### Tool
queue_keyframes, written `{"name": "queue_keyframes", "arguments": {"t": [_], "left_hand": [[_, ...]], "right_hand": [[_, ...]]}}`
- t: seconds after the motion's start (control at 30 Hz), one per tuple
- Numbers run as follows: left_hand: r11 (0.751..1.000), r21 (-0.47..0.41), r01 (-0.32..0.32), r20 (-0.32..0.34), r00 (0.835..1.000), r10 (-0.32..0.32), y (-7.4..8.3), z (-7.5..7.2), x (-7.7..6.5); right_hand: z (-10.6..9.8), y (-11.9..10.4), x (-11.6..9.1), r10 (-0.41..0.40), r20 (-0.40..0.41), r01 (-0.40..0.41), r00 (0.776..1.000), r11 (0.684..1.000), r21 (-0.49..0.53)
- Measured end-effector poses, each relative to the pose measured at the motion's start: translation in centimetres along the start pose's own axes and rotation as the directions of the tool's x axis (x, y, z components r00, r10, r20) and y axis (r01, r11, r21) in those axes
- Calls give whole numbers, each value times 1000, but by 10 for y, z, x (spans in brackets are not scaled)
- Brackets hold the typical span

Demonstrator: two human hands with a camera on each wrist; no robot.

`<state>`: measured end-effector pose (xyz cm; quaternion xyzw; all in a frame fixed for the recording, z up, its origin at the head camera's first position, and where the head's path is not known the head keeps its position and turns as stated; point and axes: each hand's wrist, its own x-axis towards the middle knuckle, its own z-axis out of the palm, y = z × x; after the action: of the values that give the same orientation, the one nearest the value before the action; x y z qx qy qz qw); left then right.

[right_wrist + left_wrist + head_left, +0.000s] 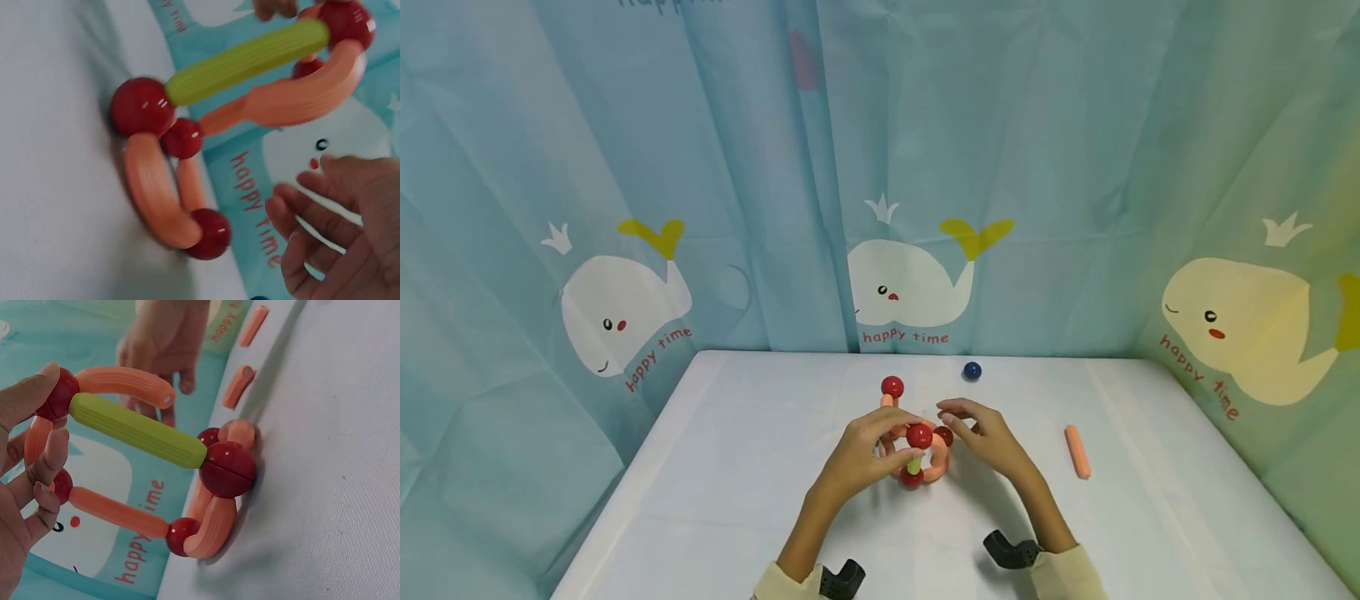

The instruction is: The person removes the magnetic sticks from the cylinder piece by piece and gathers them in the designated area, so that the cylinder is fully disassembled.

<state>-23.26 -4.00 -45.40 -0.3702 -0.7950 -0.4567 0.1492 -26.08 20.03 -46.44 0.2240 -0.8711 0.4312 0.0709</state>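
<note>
A building-toy frame of red balls (919, 436), curved orange rods (156, 187) and a straight lime-green rod (137, 428) stands on the white table. The green rod rises between a lower red ball (229, 469) and an upper red ball (59, 394). My left hand (865, 446) pinches that upper ball between thumb and fingers. From the same ball a curved orange rod (125, 384) reaches out sideways, its far end free in the left wrist view. At the frame's right side is my right hand (988, 433), fingers loosely bent and holding nothing.
A loose orange rod (1077, 452) lies to the right on the table (715, 467). Toward the back edge sits a dark blue ball (972, 371). Another orange piece (239, 386) shows on the table in the left wrist view. A whale-printed curtain (1060, 167) surrounds the table.
</note>
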Motion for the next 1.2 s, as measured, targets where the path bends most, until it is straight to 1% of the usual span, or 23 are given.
{"name": "queue_keyframes", "arguments": {"t": [0.07,0.2,0.23,0.3,0.4,0.5,0.67,0.87,1.03,1.2], "left_hand": [[1000,1,-2,2,1000,2,0,0,0],[1000,7,6,-5,1000,-6,2,0,0],[1000,7,4,-8,1000,-4,2,0,0],[1000,9,9,-15,1000,-9,3,0,0],[1000,9,15,-16,1000,-15,3,0,0],[1000,12,13,-14,1000,-13,3,0,-1],[1000,13,1,-16,1000,-1,2,0,-1],[1000,11,5,-13,1000,-5,3,-3,-1],[1000,11,5,0,1000,-5,4,-5,0],[1000,19,-2,3,1000,2,2,-5,0]], "right_hand": [[-5,-10,-5,-29,12,29,999,998,49],[-12,-19,-12,-81,100,65,992,986,154],[-12,-16,-12,-102,118,80,988,982,173],[-13,-15,-11,-120,148,92,982,979,183],[-12,-20,-12,-148,166,117,975,976,184],[-10,-22,-13,-166,167,136,972,975,176],[-4,-22,-14,-146,147,119,978,977,176],[-2,-24,-14,-149,133,124,980,976,178],[-2,-27,-15,-174,123,150,977,971,186],[-3,-27,-15,-218,109,197,970,964,176]]}}
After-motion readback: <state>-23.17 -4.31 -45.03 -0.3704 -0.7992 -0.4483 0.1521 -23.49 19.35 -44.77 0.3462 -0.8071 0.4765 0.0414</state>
